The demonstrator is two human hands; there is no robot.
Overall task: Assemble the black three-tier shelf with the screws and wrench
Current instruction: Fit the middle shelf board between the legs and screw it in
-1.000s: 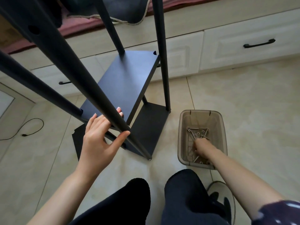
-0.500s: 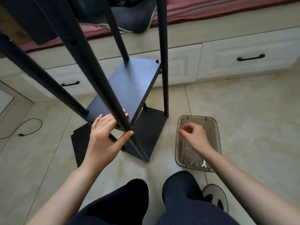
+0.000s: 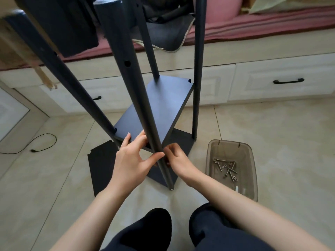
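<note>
Shelf (image 3: 159, 109) had two tiers on; left hand (image 3: 134, 160) gripped the near post (image 3: 145, 113), right hand (image 3: 178, 160) curled beside it, contents hidden, top tier left.

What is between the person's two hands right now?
In the head view, the shelf's near black leg runs between the left hand and the right hand.

Nothing here can be read — no lettering, label, brand, number or sign shows on anything in the room.
</note>
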